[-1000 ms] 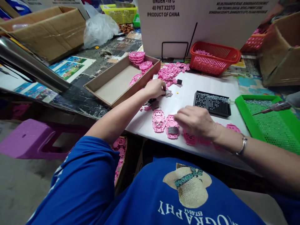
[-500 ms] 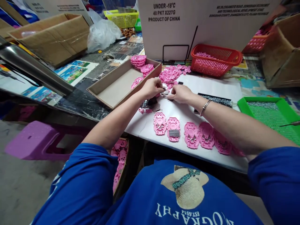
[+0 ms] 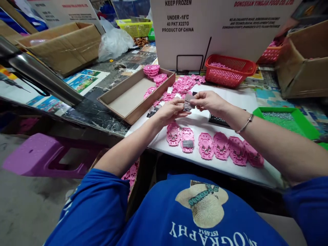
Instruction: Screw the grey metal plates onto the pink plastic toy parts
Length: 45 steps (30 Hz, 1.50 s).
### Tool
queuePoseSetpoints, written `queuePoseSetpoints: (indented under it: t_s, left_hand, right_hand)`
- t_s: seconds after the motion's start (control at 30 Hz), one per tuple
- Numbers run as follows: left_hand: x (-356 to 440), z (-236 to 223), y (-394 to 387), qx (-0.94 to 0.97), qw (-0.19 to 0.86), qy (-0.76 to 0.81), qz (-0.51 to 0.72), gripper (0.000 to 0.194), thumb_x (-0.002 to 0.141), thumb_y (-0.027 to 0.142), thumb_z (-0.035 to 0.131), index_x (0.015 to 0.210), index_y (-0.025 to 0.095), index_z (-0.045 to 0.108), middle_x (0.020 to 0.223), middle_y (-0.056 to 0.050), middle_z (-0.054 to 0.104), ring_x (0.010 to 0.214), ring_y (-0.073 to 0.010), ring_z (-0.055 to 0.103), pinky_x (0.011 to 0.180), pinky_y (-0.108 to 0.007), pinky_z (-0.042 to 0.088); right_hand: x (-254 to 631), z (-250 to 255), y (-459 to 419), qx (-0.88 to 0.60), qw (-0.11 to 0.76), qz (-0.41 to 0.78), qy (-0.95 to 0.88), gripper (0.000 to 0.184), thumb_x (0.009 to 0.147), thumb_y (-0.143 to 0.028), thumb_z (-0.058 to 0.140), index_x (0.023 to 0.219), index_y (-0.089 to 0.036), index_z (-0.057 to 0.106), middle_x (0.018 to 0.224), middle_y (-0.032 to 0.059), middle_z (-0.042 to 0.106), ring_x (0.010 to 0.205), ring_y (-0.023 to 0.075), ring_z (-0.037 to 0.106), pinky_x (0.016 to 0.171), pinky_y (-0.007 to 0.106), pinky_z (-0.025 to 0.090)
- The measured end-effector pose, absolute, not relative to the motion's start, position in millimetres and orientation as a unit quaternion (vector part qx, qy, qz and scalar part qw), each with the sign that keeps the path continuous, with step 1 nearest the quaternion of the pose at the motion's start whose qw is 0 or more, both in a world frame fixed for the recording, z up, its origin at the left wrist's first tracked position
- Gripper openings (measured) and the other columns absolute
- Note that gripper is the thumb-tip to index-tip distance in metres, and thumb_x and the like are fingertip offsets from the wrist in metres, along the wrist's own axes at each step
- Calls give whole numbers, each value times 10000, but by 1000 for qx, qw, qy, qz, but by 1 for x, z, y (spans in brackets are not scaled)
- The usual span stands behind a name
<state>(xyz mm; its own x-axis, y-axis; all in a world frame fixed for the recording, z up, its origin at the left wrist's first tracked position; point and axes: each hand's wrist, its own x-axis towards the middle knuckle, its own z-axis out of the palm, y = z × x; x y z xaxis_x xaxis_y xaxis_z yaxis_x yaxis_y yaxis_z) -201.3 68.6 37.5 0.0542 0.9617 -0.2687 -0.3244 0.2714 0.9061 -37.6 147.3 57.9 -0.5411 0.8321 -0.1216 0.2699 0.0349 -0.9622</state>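
Note:
Over the white work surface (image 3: 166, 150), both my hands meet at a few flat grey plates (image 3: 189, 102). My left hand (image 3: 172, 110) holds their left side, its fingers bent against them. Thumb and fingers of my right hand (image 3: 208, 101) pinch the right edge. In front lies a row of pink plastic casings, several with small metal parts inside. One pink casing (image 3: 187, 131) has a grey plate (image 3: 188, 144) lying across its lower half. Beyond my hands is a heap of pink parts (image 3: 184, 83). A black tray (image 3: 217, 120) is partly hidden under my right forearm.
A shallow wooden tray (image 3: 123, 99) with stacked pink casings (image 3: 151, 71) stands at the left. A red basket (image 3: 229, 71) is behind, before an upright white carton panel (image 3: 194, 44). At right lies a green tray (image 3: 287, 119); a purple stool (image 3: 33, 153) stands lower left.
My hands have lifted from the pile with grey plates and come together over the surface. My right forearm has moved, uncovering the casings at the right end of the row. The view has shifted slightly.

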Motion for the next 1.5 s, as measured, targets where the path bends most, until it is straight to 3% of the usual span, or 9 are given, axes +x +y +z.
queuePoseSetpoints:
  t_s: [0.13, 0.23, 0.3, 0.43, 0.63, 0.8, 1.03, 1.17, 1.5]
  left_hand:
    - [-185, 41, 57, 345, 698, 355, 518, 401, 682, -88, 516, 1001, 121, 640, 959, -49, 734, 945, -165, 726, 1016, -356, 548]
    - [-177, 38, 50, 349, 690, 339, 536, 205, 785, -10, 584, 919, 117, 673, 921, -45, 731, 971, -168, 716, 1089, -394, 490]
    - [-174, 36, 47, 333, 672, 354, 559, 122, 854, 44, 591, 883, 117, 685, 902, -35, 723, 924, -139, 717, 1087, -370, 486]
    - [-165, 38, 36, 311, 659, 376, 573, 171, 894, 42, 545, 872, 109, 701, 885, -36, 725, 825, -137, 731, 1003, -358, 537]
    - [-148, 49, 12, 292, 692, 374, 544, 177, 870, 24, 554, 905, 98, 711, 882, -67, 737, 789, -166, 746, 849, -290, 583]
    - [-143, 47, 3, 284, 690, 402, 530, 115, 857, 52, 595, 911, 90, 689, 846, -69, 725, 709, -140, 726, 723, -233, 588]
    - [-157, 38, -4, 287, 641, 448, 553, 39, 836, 101, 609, 842, 103, 648, 761, -42, 715, 647, -106, 701, 622, -174, 572]
    - [-159, 36, -9, 288, 634, 458, 552, 18, 795, 109, 641, 810, 117, 636, 715, -9, 688, 588, -85, 669, 559, -154, 545]
    - [-150, 35, -27, 366, 687, 421, 466, 252, 731, 294, 797, 833, 125, 641, 749, -15, 691, 597, -110, 680, 530, -173, 536]
  right_hand:
    - [-36, 65, 127, -407, 271, 553, -675, 196, 763, -99, 693, 687, -162, 523, 526, -53, 531, 447, 60, 451, 461, 212, 332]
    - [-30, 66, 116, -400, 282, 485, -724, 143, 783, -124, 655, 685, -163, 559, 547, -36, 557, 497, 87, 492, 500, 231, 371]
    - [-22, 64, 109, -378, 294, 388, -787, 96, 838, -189, 626, 754, -152, 655, 656, 8, 645, 608, 121, 568, 586, 257, 426]
    - [-1, 58, 96, -290, 284, 102, -908, 274, 962, -269, 490, 1043, -193, 740, 976, 81, 722, 892, 193, 632, 790, 316, 467]
    - [32, 54, 81, -122, 383, -185, -897, 172, 929, -166, 560, 931, -203, 728, 827, 53, 700, 719, 159, 543, 654, 290, 459]
    - [56, 57, 59, -84, 402, -201, -890, 103, 869, -85, 623, 876, -151, 701, 765, 57, 678, 687, 154, 538, 628, 291, 467]
    - [80, 25, 16, -181, 311, -159, -919, 81, 890, -151, 631, 908, -131, 707, 790, 73, 708, 692, 159, 586, 617, 297, 452]
    - [84, 15, 6, -154, 322, -179, -917, 56, 852, -123, 676, 897, -143, 703, 800, 66, 728, 697, 163, 590, 631, 304, 469]
    - [88, 37, 5, -63, 369, -185, -909, 234, 861, -65, 622, 793, -262, 729, 813, 0, 755, 758, 149, 674, 791, 322, 581]
